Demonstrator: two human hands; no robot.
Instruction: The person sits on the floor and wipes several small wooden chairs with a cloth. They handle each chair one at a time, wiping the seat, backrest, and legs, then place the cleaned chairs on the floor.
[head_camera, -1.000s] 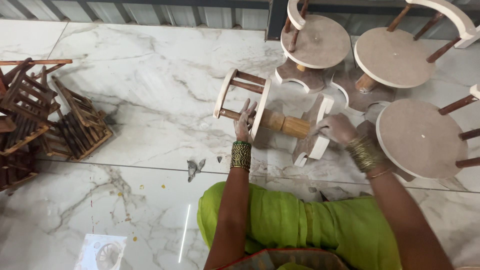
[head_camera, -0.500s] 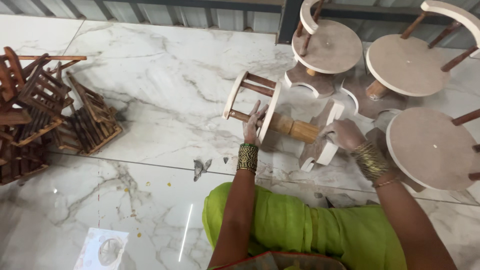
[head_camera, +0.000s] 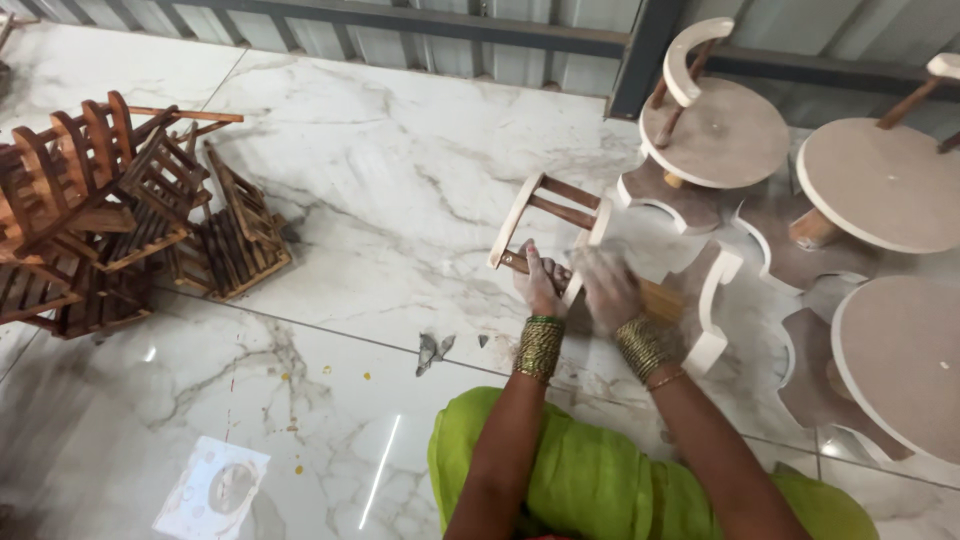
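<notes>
A small unfinished wooden chair (head_camera: 560, 225) lies on its side on the marble floor (head_camera: 330, 210) in front of me. My left hand (head_camera: 540, 280) grips one of its brown spindles near the curved pale backrest. My right hand (head_camera: 608, 285), blurred with motion, rests on the round seat and central post beside the left hand. Both wrists wear stacks of green and gold bangles. My green garment fills the bottom of the view.
A heap of dark brown wooden racks (head_camera: 110, 215) sits at the left. Several round pale wooden chairs (head_camera: 715, 135) and wavy cut-out base pieces (head_camera: 715, 300) stand at the right. Small scraps (head_camera: 432, 350) lie on the floor. Corrugated metal wall behind.
My right hand has moved left from the chair's base end to beside the left hand. The view has shifted, with the chair now nearer the centre.
</notes>
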